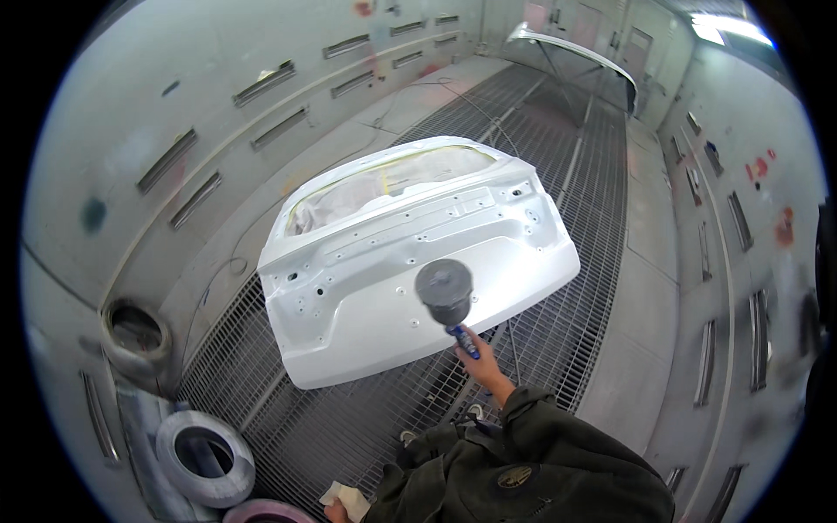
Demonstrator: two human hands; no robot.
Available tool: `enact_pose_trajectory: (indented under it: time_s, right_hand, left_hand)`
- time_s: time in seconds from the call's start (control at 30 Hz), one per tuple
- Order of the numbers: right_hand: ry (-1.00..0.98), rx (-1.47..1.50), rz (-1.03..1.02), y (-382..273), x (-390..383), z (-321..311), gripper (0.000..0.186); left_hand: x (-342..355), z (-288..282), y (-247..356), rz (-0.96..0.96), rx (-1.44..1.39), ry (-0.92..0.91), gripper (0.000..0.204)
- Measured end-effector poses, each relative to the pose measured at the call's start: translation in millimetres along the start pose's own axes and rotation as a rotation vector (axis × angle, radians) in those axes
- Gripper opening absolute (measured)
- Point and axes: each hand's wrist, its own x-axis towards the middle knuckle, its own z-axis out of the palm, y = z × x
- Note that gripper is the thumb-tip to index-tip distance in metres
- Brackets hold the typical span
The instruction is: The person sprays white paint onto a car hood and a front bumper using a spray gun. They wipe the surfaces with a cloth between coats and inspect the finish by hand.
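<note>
My right hand is wrapped round a spray gun with a blue body and a large grey cup, held over the lower part of a white car tailgate panel. The panel lies raised over the floor grating, dotted with holes, its window opening covered with pale masking and yellow tape. At the bottom edge my left hand grips a folded cream cloth or paper; which of the two it is, I cannot tell.
A spray booth: metal floor grating, walls with slotted vents. Tyres or rims lie at lower left beside a pink ring. A hose runs along the left. Another white panel stands on a rack at the back.
</note>
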Motion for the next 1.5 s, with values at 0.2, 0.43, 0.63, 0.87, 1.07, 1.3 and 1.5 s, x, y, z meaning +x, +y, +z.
enact_pose_trajectory:
  time_s: [0.2, 0.43, 0.63, 0.87, 1.07, 1.3, 1.5]
  right_hand:
    - [0.329, 0.218, 0.122, 34.3, -3.6, -93.6, 0.059]
    - [0.647, 0.366, 0.246, 88.1, -15.0, -191.4, 0.037]
    - [0.822, 0.466, 0.255, 102.7, -18.9, -248.4, 0.024]
    - [0.956, 0.555, 0.287, 117.7, -10.0, -277.8, 0.054]
    - [0.864, 0.632, 0.289, 125.1, 4.0, -270.2, 0.042]
    - [0.697, 0.570, 0.271, 123.3, 20.8, -279.2, 0.034]
    - [0.621, 0.647, 0.236, 105.6, 30.3, -267.0, 0.042]
  left_hand:
    - [44.3, 4.0, 38.5, 0.262, 0.028, -0.039, 0.036]
    - [43.2, 17.1, 89.3, 0.437, 0.072, -0.088, 0.036]
    - [30.8, 15.5, 126.4, 0.246, 0.221, -0.024, 0.039]
    - [-8.8, 13.4, 141.8, 0.437, 0.289, -0.033, 0.037]
    - [-11.9, 17.0, 128.5, 0.468, 0.285, -0.067, 0.033]
    - [-104.2, 39.9, 148.2, 0.523, 0.077, -0.106, 0.030]
    - [-80.2, 19.3, 88.2, 0.399, 0.060, -0.004, 0.036]
